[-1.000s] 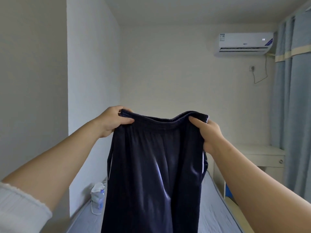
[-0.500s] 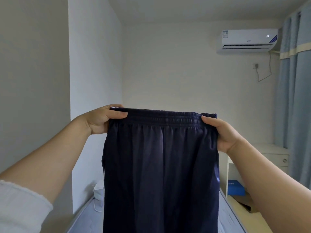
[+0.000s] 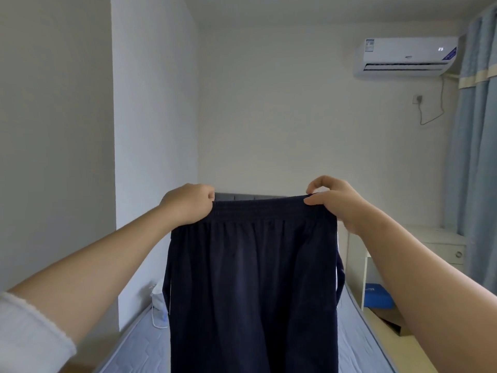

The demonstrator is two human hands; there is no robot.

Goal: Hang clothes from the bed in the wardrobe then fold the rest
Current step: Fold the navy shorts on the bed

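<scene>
A pair of dark navy trousers (image 3: pixel 252 286) hangs in front of me, held up by its elastic waistband. My left hand (image 3: pixel 188 204) grips the waistband's left corner in a closed fist. My right hand (image 3: pixel 336 203) pinches the right corner between thumb and fingers. The legs drop out of the frame's bottom edge. Below them lies the bed (image 3: pixel 139 345) with a pale blue quilted mattress, mostly hidden by the cloth. The wardrobe is out of view.
A white plastic bag (image 3: pixel 158 300) lies on the bed by the left wall. A white desk (image 3: pixel 441 243) with a blue box (image 3: pixel 377 296) under it stands on the right. Blue curtains (image 3: pixel 476 162) and an air conditioner (image 3: pixel 406 56) are at the right.
The waistband has been pulled out flat and lowered in the view. My head has tipped down a little, so more of the bed shows. Both hands kept their hold.
</scene>
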